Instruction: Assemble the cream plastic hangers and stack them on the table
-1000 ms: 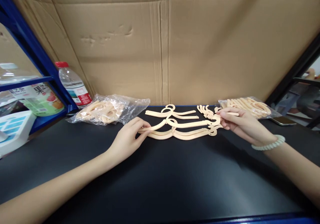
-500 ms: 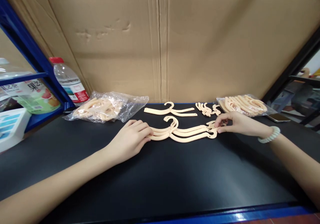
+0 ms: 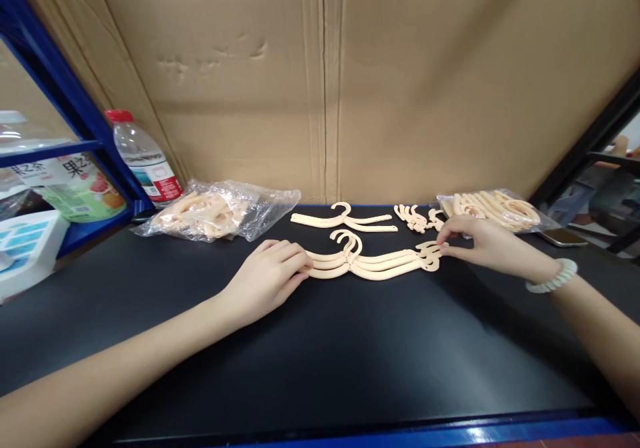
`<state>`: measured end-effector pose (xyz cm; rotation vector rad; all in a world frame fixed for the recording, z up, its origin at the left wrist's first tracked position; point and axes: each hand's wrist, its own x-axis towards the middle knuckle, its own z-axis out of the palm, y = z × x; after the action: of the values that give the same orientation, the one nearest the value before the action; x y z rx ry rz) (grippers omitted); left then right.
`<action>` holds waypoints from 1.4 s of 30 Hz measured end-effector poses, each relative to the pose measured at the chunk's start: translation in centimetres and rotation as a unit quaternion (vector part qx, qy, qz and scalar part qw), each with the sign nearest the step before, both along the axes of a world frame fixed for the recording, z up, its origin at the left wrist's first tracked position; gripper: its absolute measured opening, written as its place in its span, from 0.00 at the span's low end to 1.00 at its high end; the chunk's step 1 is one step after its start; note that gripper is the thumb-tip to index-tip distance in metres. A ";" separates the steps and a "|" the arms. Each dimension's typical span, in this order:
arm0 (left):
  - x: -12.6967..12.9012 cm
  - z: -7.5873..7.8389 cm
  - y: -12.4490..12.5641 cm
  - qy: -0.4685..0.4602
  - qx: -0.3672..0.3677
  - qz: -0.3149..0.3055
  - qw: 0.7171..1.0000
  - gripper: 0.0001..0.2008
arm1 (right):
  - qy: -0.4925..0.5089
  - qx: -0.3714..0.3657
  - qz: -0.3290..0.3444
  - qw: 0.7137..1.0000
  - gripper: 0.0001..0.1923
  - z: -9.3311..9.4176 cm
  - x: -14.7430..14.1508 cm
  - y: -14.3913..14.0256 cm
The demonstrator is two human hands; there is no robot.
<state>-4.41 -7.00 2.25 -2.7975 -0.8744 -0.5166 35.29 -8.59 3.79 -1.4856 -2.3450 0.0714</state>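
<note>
Several cream plastic folding hangers [image 3: 385,267] lie together on the black table, their hooks pointing away from me. My left hand [image 3: 273,275] is closed round their left ends and covers them. At the right ends sit small hooked end pieces [image 3: 431,261], partly overlapping. The thumb and fingers of my right hand [image 3: 467,241] pinch the upper one of these pieces at its right side. Behind these lies another cream hanger [image 3: 345,220] with bare arms and no end pieces. Several loose end pieces [image 3: 413,217] form a small pile to its right.
A clear bag of cream parts [image 3: 207,215] lies at the back left, and a second bag [image 3: 495,209] at the back right, beside a phone [image 3: 564,237]. A red-capped bottle [image 3: 145,158] stands by the blue rack [image 3: 95,147]. Cardboard [image 3: 240,101] closes the back.
My right hand has shifted from the front end piece to the one farther back. The left hand keeps its hold on the hangers. The whole view has shifted slightly.
</note>
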 end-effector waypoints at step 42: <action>-0.2 -0.7 -0.2 0.082 -0.147 0.107 0.980 0.24 | 0.065 0.041 0.096 0.992 0.17 -3.9 -5.6 -0.5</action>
<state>-4.61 -7.24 1.53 -2.8943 -1.2866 -0.1296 29.66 -9.12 -0.14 -1.1773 -2.3492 0.1154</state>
